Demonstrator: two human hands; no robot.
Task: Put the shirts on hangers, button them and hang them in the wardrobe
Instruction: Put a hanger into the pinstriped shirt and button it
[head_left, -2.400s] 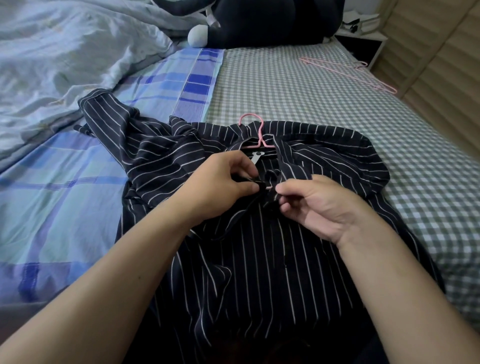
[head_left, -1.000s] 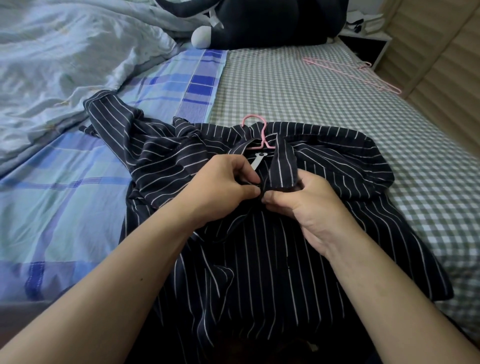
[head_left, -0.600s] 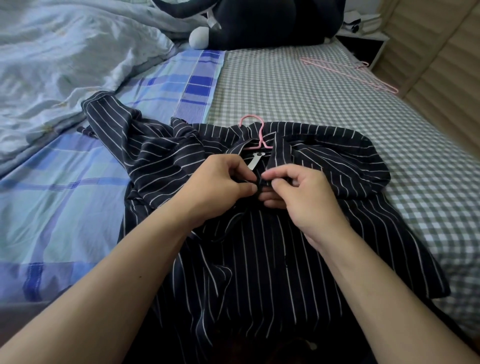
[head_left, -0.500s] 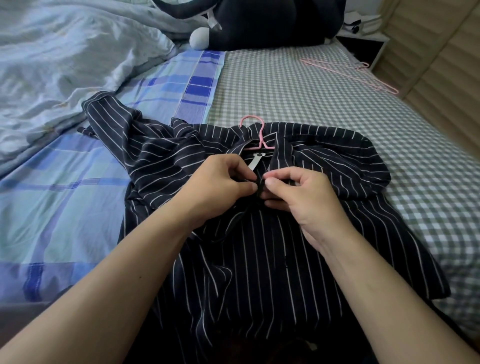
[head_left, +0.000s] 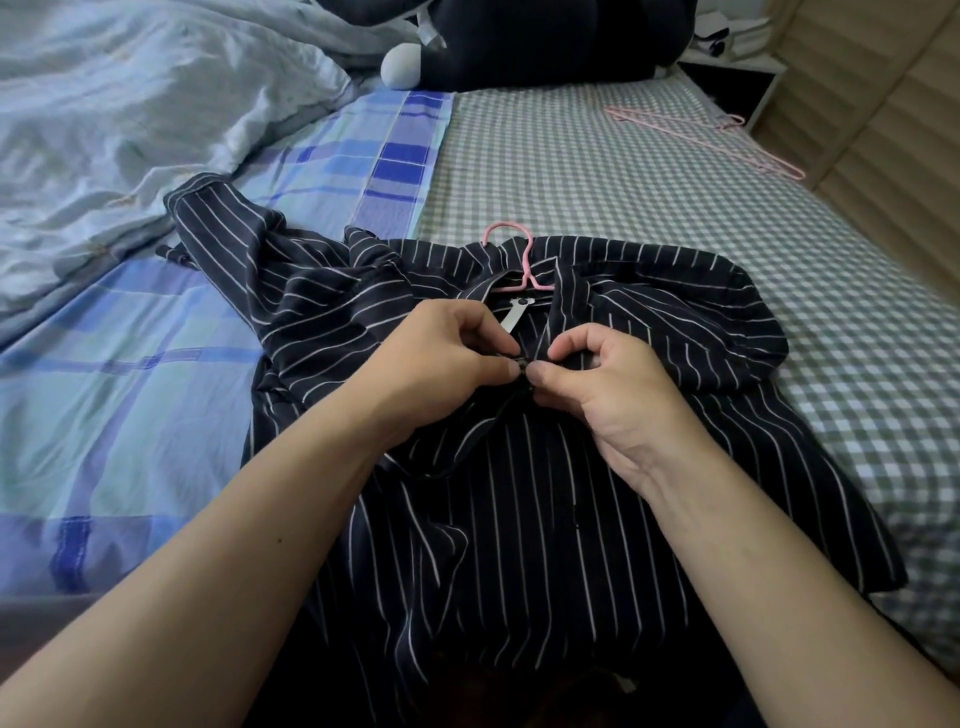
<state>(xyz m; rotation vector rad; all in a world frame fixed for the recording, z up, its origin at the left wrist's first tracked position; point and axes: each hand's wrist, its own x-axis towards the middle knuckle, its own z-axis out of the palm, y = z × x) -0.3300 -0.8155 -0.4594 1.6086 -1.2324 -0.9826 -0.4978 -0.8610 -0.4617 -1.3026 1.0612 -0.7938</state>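
Note:
A dark striped shirt (head_left: 545, 519) lies front-up on the bed with a pink hanger (head_left: 522, 260) inside it, the hook poking out at the collar. My left hand (head_left: 441, 358) pinches the shirt's left front edge just below the collar. My right hand (head_left: 602, 379) pinches the right front edge against it, thumb and forefinger meeting my left fingertips at the top of the placket. The button itself is hidden between the fingers. One sleeve is bunched off to the left.
Spare pink hangers (head_left: 706, 137) lie on the checked sheet (head_left: 597, 176) at the far right. A crumpled pale blue duvet (head_left: 130, 119) fills the left. A dark plush toy (head_left: 519, 41) sits at the head. A wooden panel wall (head_left: 883, 130) borders the bed's right side.
My right hand has shifted from gripping the collar fabric to a fine pinch at the placket, fingertips now meeting my left hand. The left hand has stayed in place.

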